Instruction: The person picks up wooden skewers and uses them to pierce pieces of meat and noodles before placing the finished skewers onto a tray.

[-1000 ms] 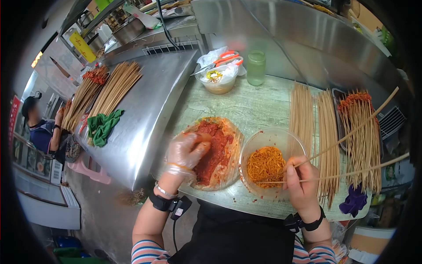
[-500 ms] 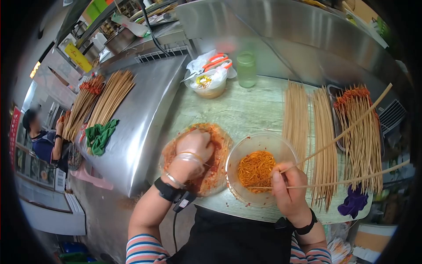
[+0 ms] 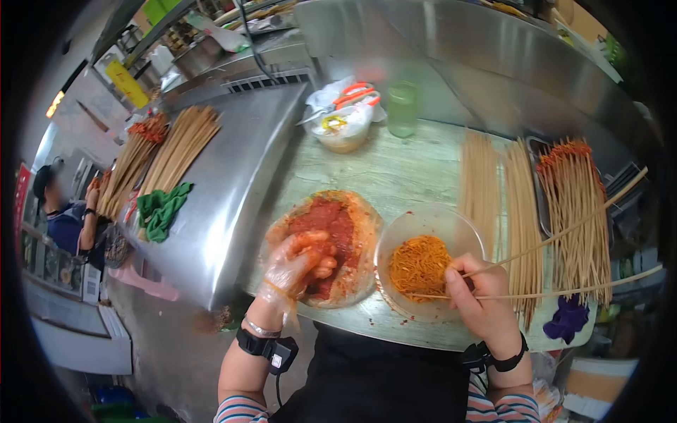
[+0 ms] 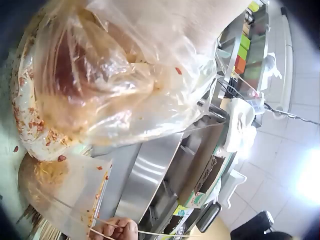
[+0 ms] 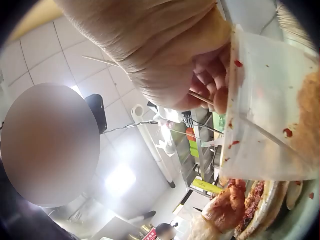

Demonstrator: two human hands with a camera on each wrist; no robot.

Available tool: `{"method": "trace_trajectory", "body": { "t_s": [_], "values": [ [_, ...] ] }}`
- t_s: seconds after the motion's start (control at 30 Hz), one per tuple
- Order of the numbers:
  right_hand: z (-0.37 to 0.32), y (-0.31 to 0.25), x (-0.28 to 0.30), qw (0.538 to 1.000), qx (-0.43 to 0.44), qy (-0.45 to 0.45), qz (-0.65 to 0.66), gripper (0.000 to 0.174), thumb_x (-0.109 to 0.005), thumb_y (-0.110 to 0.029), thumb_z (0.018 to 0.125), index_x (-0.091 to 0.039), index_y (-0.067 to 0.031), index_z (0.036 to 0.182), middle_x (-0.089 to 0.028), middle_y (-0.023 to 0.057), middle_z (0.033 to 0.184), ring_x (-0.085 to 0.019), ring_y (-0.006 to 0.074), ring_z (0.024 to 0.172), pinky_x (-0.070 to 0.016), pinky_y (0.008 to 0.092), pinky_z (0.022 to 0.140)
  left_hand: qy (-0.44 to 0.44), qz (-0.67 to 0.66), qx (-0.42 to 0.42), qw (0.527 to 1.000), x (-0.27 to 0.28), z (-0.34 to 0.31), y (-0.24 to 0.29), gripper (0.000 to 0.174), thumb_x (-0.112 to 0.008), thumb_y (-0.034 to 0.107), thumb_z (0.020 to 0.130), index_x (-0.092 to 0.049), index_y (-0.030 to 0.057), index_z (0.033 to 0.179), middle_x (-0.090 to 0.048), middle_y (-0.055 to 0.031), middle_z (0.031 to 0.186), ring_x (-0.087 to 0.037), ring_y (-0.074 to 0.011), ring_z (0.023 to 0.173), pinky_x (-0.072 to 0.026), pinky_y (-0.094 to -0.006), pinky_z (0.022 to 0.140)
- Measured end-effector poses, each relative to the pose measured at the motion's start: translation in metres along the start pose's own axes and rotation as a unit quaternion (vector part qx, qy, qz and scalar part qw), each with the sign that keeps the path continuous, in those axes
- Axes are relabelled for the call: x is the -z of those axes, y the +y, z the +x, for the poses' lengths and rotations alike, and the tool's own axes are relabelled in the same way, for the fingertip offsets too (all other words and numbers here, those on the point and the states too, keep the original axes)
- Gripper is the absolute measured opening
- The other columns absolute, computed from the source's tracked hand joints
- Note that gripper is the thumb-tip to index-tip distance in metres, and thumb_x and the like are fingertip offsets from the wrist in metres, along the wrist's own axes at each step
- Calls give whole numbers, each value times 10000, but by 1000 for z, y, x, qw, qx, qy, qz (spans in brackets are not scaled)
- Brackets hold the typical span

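My left hand [image 3: 293, 264], in a clear, red-smeared plastic glove, is over the plastic-lined dish [image 3: 370, 243] of red paste [image 3: 331, 215]. Its fingers are curled; whatever lies inside them is hidden. In the left wrist view the glove [image 4: 125, 90] fills the upper part. My bare right hand [image 3: 483, 296] grips two long wooden sticks [image 3: 578, 229], their ends spread apart at the right. One stick's tip reaches into orange shredded food [image 3: 419, 264] in a clear round tub [image 3: 469, 229]. The right wrist view shows the hand [image 5: 175, 70] beside the tub wall [image 5: 255, 95].
Bundles of bare skewers [image 3: 522, 218] and a tray of red-tipped skewers [image 3: 575, 204] lie right, near a purple cloth [image 3: 566, 319]. Behind stand a bowl with scissors [image 3: 342, 134] and a green jar [image 3: 403, 109]. Left, a steel counter [image 3: 240, 162] holds skewers; a person [image 3: 67, 218] is beyond.
My left hand dipped into the paste dish, then turned so its curled fingers show again. My right hand keeps hold of the sticks, whose outer ends have shifted slightly down.
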State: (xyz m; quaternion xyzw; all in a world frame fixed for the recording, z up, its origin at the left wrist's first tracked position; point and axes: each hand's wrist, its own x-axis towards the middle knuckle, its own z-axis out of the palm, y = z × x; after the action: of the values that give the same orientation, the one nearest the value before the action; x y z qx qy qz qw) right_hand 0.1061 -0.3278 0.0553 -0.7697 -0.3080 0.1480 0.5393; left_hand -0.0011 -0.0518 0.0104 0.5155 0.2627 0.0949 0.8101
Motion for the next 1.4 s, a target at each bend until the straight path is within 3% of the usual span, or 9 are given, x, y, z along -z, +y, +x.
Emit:
{"method": "trace_trajectory", "body": {
  "t_s": [0.07,0.2,0.3,0.7,0.8,0.9,1.0,1.23,1.4],
  "values": [
    [-5,5,12,999,39,-33,-16,156,-499,-93,912,-558,13,814,-537,59,639,-512,99,522,-403,223,498,-37,0,-33,999,5,-1,-9,222,-537,104,902,-528,-23,1084,-628,-152,864,-608,-178,638,-517,-270,541],
    [-22,-9,33,980,-100,26,172,279,-433,-192,969,-575,28,871,-581,51,741,-573,100,619,-472,206,580,2,-37,-22,999,3,2,-26,236,-507,234,936,-543,1,954,-608,-108,699,-580,-187,522,-505,-291,468],
    [-23,-11,46,975,-83,88,188,296,-428,-215,974,-577,32,905,-585,55,778,-581,97,633,-474,201,586,-37,-78,-13,996,1,1,-32,283,-530,238,924,-537,-17,1048,-635,-129,759,-620,-202,594,-527,-292,518],
    [15,14,19,995,47,81,-41,278,-443,-174,960,-571,41,841,-558,85,769,-587,123,602,-454,234,562,17,255,-159,954,-13,-17,-23,254,-569,100,879,-582,-57,1078,-633,-78,896,-593,-118,713,-483,-230,636],
    [16,15,16,994,43,98,-6,297,-436,-183,964,-557,38,807,-552,79,747,-590,124,599,-453,233,559,11,266,-266,926,-13,-13,-25,252,-601,97,859,-605,-65,1053,-631,-83,960,-590,-139,837,-480,-257,744],
    [13,20,15,990,27,125,56,314,-431,-204,970,-561,31,807,-562,71,734,-603,129,609,-460,230,563,22,168,-254,952,-26,-17,-25,238,-624,81,835,-617,-68,1021,-625,-86,1009,-568,-151,924,-456,-277,826],
    [7,18,21,980,2,155,125,340,-416,-243,978,-566,23,828,-580,71,731,-620,141,625,-475,227,573,30,275,-272,922,-16,-20,-28,246,-639,70,820,-617,-74,1019,-633,-80,990,-576,-144,894,-466,-272,805],
    [-1,17,43,947,31,214,239,385,-372,-304,987,-555,7,853,-609,94,717,-631,154,602,-495,233,568,46,188,-260,946,-24,-19,-28,231,-649,57,814,-620,-74,1002,-639,-78,904,-589,-128,796,-485,-245,715],
    [0,29,38,968,0,195,159,396,-356,-306,989,-547,1,827,-617,101,696,-619,161,542,-493,246,516,12,155,-224,962,-32,-23,-26,218,-609,93,852,-615,-69,998,-623,-54,844,-576,-107,727,-487,-231,661]
  ]
}}
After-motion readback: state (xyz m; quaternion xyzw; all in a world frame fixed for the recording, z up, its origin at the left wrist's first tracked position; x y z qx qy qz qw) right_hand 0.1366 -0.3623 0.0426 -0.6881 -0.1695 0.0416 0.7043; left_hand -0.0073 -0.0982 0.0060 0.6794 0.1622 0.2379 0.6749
